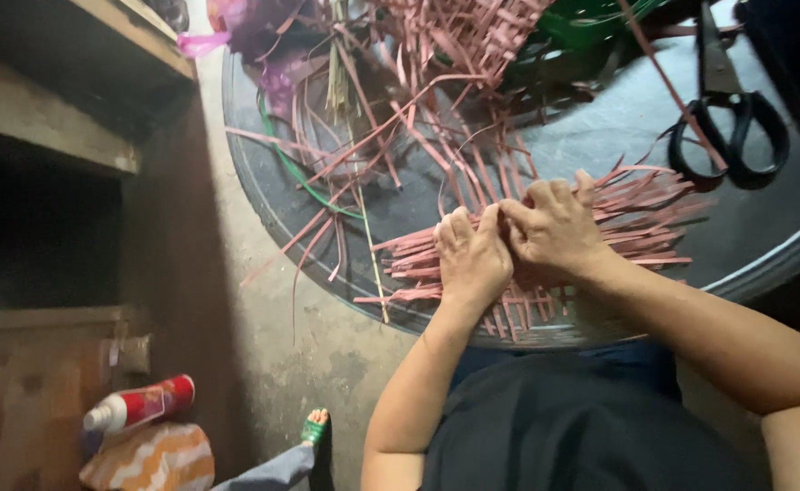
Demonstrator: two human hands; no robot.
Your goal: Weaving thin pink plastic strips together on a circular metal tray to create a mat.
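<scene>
Red-and-white bottle far left of the hands, left hand curled down, pinching pink woven strips beneath it, right hand touching it, fingers clamped on the same strips, black scissors lying beyond the right hand.

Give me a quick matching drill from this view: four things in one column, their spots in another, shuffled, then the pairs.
Things:
1. scissors
2. bottle
3. woven strips
4. green cord

Places:
A. floor, lower left
B. under the left hand and right hand
C. tray, upper right
D. tray's left side, among loose strips

Pairs: 1-C, 2-A, 3-B, 4-D
</scene>
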